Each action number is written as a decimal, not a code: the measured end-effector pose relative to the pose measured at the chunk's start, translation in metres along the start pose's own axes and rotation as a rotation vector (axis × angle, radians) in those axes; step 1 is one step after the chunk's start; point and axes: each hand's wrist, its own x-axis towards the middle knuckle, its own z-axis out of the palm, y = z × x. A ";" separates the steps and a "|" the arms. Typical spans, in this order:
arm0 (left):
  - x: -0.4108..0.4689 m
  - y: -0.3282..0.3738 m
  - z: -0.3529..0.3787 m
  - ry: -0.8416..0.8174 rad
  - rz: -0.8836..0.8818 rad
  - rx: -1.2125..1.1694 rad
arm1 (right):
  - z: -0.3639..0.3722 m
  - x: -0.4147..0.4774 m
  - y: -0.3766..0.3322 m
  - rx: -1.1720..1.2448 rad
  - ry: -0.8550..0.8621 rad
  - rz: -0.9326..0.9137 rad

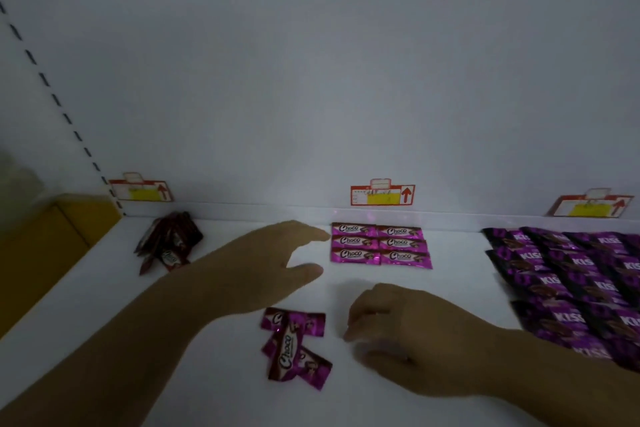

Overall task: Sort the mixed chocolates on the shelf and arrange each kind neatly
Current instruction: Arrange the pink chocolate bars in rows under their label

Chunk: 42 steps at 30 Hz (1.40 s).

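Dim light. The right hand (398, 333) is blurred, its fingers curled downward; whether they pinch anything cannot be told. The purple KISS packets (571, 281) run off the right frame edge and under the right forearm. The print on the dark red packets (169, 243), heaped at the back left, is unreadable.

The left hand (266, 263) hovers with fingers straight and thumb spread, its fingertips just beside a neat block of six Choco packets (379, 246) at the rear wall. Three loose Choco packets (294, 347) overlap near the front, between the forearms. White shelf (104, 305) lies bare between block and loose packets.
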 end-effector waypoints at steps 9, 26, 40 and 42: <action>-0.055 -0.017 0.036 0.068 -0.263 0.072 | 0.018 0.042 -0.013 -0.009 0.090 0.080; -0.045 -0.026 0.051 0.145 -0.086 0.116 | -0.017 -0.014 0.027 -0.092 0.005 0.385; 0.018 0.006 0.078 0.223 0.087 0.143 | -0.009 -0.050 0.045 -0.271 0.109 0.303; 0.014 0.013 0.079 0.221 0.189 0.173 | -0.009 -0.051 0.055 -0.281 0.172 0.324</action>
